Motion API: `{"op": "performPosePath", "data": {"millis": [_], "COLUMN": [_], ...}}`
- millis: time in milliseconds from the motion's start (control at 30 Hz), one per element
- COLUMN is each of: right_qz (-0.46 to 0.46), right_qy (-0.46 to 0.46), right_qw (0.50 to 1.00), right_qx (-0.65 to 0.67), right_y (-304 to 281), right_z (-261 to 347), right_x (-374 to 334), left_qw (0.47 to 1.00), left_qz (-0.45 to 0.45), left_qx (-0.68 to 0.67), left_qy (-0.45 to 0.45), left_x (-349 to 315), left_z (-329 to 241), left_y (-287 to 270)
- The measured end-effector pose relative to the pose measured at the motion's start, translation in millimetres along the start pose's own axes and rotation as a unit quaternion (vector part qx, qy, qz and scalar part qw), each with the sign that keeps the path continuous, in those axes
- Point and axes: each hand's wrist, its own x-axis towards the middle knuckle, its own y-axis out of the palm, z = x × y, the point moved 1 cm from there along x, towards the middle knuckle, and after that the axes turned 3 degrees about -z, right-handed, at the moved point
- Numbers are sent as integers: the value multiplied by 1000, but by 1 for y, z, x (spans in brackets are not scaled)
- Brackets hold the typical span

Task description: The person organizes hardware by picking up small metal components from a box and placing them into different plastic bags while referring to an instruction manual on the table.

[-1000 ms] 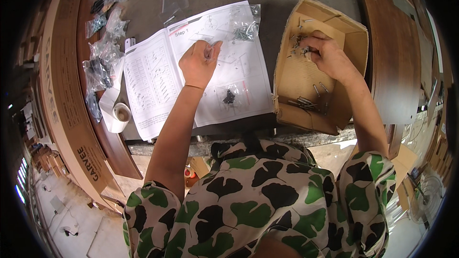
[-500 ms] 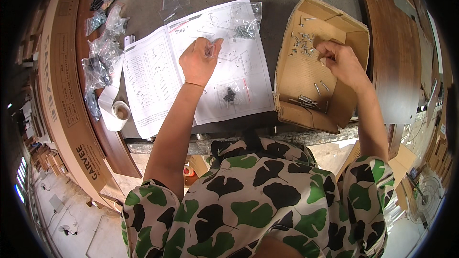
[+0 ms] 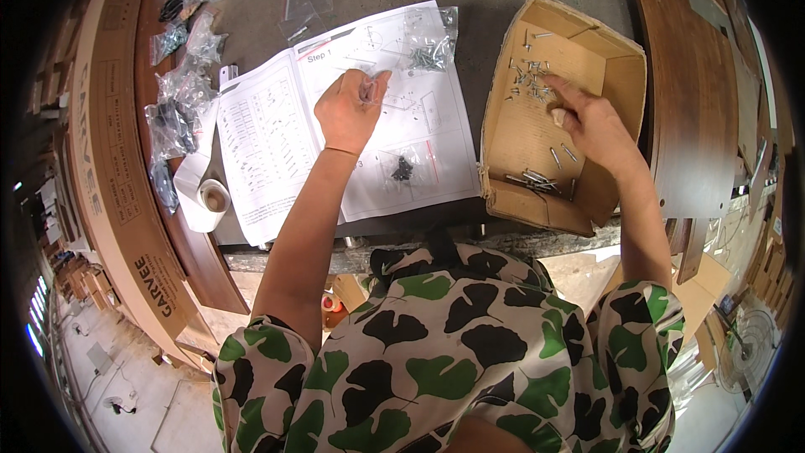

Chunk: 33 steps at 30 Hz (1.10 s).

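My left hand (image 3: 347,111) is closed above the open instruction booklet (image 3: 251,130), gripping a small clear plastic bag (image 3: 369,90). What the bag contains I cannot make out. Inside a shallow cardboard box (image 3: 496,155), my right hand (image 3: 589,124) stretches its index finger to a cluster of small screws (image 3: 528,75); the thumb stands apart from it. Nothing shows held in that hand. Longer metal pins or bolts (image 3: 537,179) lie near the box's front wall. On the booklet rest a clear bag of screws (image 3: 429,54) and another bag with small black parts (image 3: 402,169).
Several bags of hardware (image 3: 174,122) line the table's left edge, beside a roll of white labels or tape (image 3: 213,195). An opened clear bag (image 3: 307,2) lies behind the booklet. Brown wooden panels (image 3: 683,92) stand right of the box, and a long carton (image 3: 117,143) runs along the left.
My right hand has shifted slightly left and its index finger has straightened out to the screw cluster. My left hand stays in place with the small bag.
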Motion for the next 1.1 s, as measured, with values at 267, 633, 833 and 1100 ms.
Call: {"op": "performPosePath", "data": {"millis": [267, 633, 833, 1100], "right_qz": [68, 17, 8, 25], "right_qy": [-11, -6, 3, 14], "right_qw": [982, 985, 983, 973], "right_qx": [-174, -171, -183, -227], "right_y": [2, 3, 4, 0], "right_z": [25, 17, 21, 19], "right_x": [-12, -6, 2, 12], "left_qw": [1000, 1000, 1000, 999], "left_qz": [0, 4, 0, 12], "left_qx": [-1, 3, 0, -4], "left_qy": [2, 1, -4, -29], "left_x": [-1, -1, -1, -2], "left_z": [1, 2, 3, 2], "left_y": [0, 0, 2, -1]}}
